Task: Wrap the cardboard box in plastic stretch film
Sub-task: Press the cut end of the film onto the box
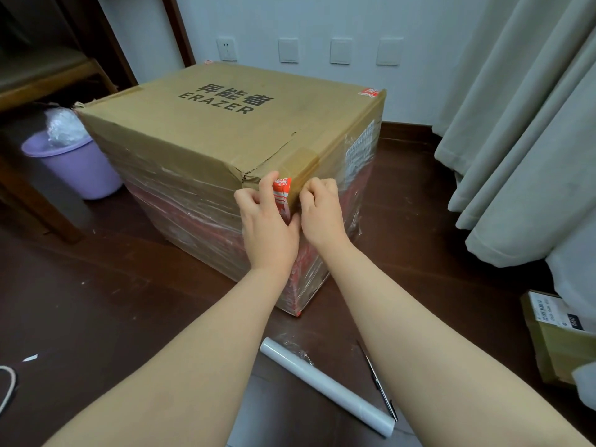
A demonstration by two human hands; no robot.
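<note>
Nearest, well short of the fingers: roll of stretch film (327, 387), white, lying flat on the dark wooden floor (113, 301) between the two forearms, with loose crinkled film at its far end. Just right of it, a thin dark tool (378, 383), too slim to identify, also flat on the floor.

Further out, both hands together at the near top corner of the cardboard box (225, 130). Left hand (269, 225): fingers (246, 198) curled in, thumb upright against an orange-and-white label (281, 191) on the corner edge. Right hand (321, 214): fingers (317, 188) curled tight against the box's right face, just right of that label, base of the thumb touching the left hand. Cannot tell whether any film is pinched inside either curl.

Below and to both sides of the fingers: clear film wrap (200, 201) already round the box's side faces, shiny and creased, with red print visible through it. Above the fingers: bare top face with brown tape, a tear running back from the corner, and black lettering reading ERAZER.

Far left of the fingers, beside the box: lilac bin (77, 166) holding crumpled plastic, with a wooden furniture leg near it. Far right: small labelled parcel (554, 337) on the floor and a pale hanging curtain (516, 140). Beyond the box: pale wall with a socket (226, 49) and blank plates.
</note>
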